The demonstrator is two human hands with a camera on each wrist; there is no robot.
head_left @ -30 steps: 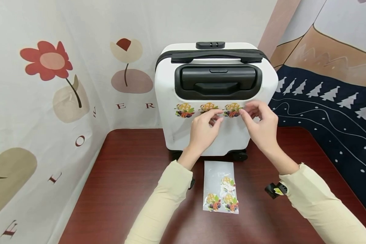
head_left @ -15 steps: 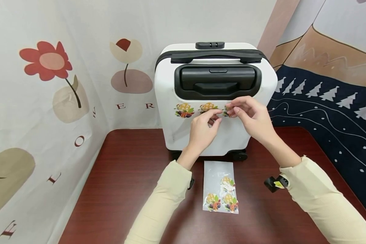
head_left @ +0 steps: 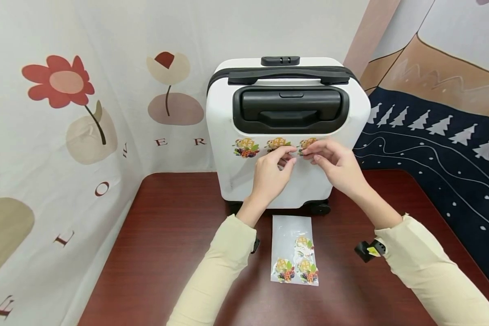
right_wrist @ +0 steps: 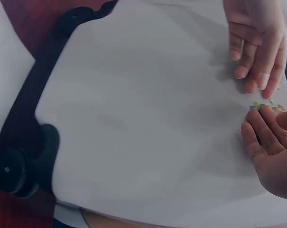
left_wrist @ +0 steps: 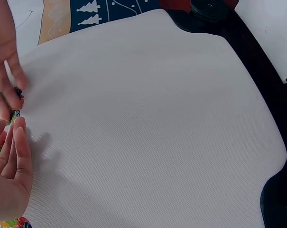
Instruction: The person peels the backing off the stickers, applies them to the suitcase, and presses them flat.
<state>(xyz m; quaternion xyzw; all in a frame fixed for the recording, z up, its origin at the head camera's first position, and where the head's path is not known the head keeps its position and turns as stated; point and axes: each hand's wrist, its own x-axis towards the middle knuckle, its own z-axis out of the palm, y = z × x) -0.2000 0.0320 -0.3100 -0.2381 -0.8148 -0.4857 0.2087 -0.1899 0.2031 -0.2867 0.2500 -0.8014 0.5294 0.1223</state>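
Head view: on the white suitcase (head_left: 305, 188), a fruit-print sticker (head_left: 308, 142) is partly covered by the relaxed fingers of the right hand (head_left: 339, 166), the left hand (head_left: 272, 173) being held just apart, fingers loosely bent.

A white hard-shell suitcase (head_left: 275, 194) with three colourful fruit stickers (head_left: 278, 143) stands near the back edge of a dark red wooden table (head_left: 179, 235). The right hand (head_left: 337, 165) partly covers the rightmost sticker (head_left: 307, 143); the left hand (head_left: 272, 173) is beside it. In front lies a rectangular white sticker sheet (head_left: 285, 231).
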